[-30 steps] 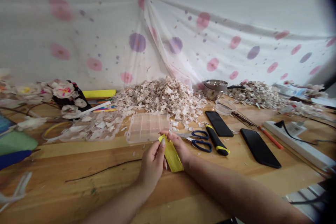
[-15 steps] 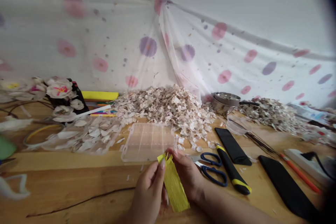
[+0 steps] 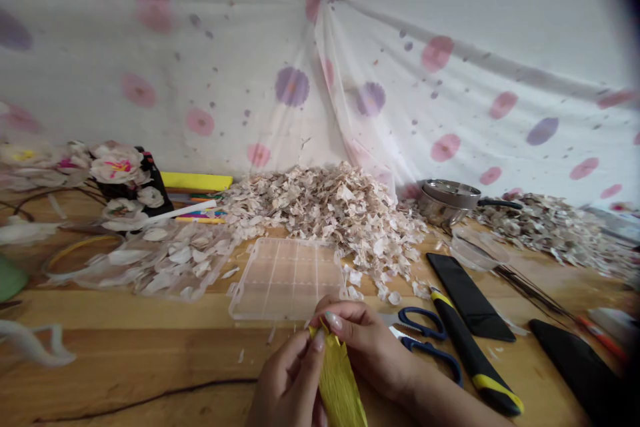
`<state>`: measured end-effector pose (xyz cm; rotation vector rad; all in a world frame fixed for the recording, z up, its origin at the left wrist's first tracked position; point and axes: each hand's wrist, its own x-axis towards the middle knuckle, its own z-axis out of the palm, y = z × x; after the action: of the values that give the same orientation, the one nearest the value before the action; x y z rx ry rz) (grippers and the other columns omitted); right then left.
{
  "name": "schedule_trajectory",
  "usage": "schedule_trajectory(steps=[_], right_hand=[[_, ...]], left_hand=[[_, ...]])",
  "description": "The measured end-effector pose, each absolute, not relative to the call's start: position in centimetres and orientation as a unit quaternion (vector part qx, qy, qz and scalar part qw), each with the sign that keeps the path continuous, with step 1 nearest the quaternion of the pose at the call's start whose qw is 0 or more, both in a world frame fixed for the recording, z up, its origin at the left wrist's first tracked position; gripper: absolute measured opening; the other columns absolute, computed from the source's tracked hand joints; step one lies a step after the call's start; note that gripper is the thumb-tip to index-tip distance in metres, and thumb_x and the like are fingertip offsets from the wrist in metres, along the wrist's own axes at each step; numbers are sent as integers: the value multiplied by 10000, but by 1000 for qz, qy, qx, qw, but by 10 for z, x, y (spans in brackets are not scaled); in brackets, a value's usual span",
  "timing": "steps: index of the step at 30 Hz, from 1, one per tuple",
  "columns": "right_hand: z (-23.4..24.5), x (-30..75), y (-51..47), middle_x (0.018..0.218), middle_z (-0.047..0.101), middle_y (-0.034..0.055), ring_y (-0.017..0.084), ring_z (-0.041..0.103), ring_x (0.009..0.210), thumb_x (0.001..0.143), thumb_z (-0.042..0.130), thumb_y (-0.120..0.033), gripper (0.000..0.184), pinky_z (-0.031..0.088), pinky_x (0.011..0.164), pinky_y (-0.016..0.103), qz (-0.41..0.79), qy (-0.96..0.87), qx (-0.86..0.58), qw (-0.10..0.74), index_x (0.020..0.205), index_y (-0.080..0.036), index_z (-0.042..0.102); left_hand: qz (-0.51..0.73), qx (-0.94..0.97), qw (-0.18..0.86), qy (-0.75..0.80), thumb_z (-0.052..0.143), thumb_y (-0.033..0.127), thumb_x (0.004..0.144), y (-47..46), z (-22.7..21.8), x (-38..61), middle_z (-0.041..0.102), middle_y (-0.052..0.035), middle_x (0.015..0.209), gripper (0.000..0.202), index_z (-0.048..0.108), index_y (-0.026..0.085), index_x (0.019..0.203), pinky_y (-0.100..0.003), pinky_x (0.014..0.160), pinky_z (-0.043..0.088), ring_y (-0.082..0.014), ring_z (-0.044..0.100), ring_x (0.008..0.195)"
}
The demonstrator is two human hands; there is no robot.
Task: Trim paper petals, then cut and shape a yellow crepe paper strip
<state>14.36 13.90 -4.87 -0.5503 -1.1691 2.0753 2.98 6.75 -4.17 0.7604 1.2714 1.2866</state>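
Both hands meet low in the head view, over the wooden table (image 3: 125,353). The left hand (image 3: 293,380) and right hand (image 3: 365,347) each close in a fingertip pinch on the top of a yellow crepe-paper strip (image 3: 340,387), seemingly fringed, just in front of a clear compartment box (image 3: 287,277). Such thin paper wants a light, even pinch near the edge.

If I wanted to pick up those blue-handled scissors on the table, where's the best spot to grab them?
Probably the blue loops, from above: the scissors lie flat with the handles pointing right, while the blades run left toward the right hand. A black-and-yellow tool lies close on that side, crowding a sideways approach.
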Motion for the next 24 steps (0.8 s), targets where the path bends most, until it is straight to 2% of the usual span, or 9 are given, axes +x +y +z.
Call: schedule_trajectory(steps=[3, 6, 9, 13, 17, 24], right_hand=[[-46, 143, 139, 711, 609, 23, 109, 574, 648, 797, 655, -265, 157, 442, 633, 219, 802, -442, -205, 346, 763, -118, 697], [-42, 142, 139, 681, 613, 22, 115, 575, 615, 774, 673, -329, 211, 448, 612, 227, 823, -414, -198, 334, 783, -119, 696], [-40, 141, 139, 646, 613, 16, 123, 586, 595, 731, 708, -372, 267, 451, 599, 233, 837, -393, -199, 326, 775, -109, 687], [-40, 140, 139, 658, 631, 11, 97, 574, 586, 687, 758, -272, 193, 437, 609, 214, 831, -372, -232, 342, 721, -104, 669], [-41, 139, 138, 610, 618, 4, 103, 568, 553, 695, 748, -344, 258, 432, 586, 222, 847, -339, -226, 342, 737, -113, 640], [-39, 137, 136, 585, 599, -8, 97, 543, 518, 654, 778, -365, 314, 414, 545, 209, 844, -332, -215, 363, 691, -123, 582]], left_hand=[[528, 345, 557, 541, 586, 667, 647, 69, -46, 27, 433, 58, 400, 510, 659, 193, 820, -202, 327, 327, -110, 407, 337], [518, 372, 551, 539, 562, 668, 668, 70, -51, 24, 454, 47, 437, 519, 664, 189, 841, -207, 333, 334, -112, 412, 354], [511, 388, 541, 543, 551, 649, 693, 71, -53, 23, 439, 46, 453, 478, 661, 198, 804, -206, 354, 333, -115, 413, 384], [497, 400, 543, 546, 528, 639, 713, 69, -50, 24, 424, 45, 453, 441, 640, 214, 747, -212, 356, 333, -119, 399, 386], [489, 406, 546, 546, 521, 635, 721, 68, -49, 24, 447, 35, 460, 429, 617, 219, 675, -216, 363, 359, -127, 420, 402], [516, 395, 537, 538, 573, 596, 715, 68, -50, 26, 462, 52, 466, 414, 645, 202, 818, -208, 354, 379, -118, 447, 383]])
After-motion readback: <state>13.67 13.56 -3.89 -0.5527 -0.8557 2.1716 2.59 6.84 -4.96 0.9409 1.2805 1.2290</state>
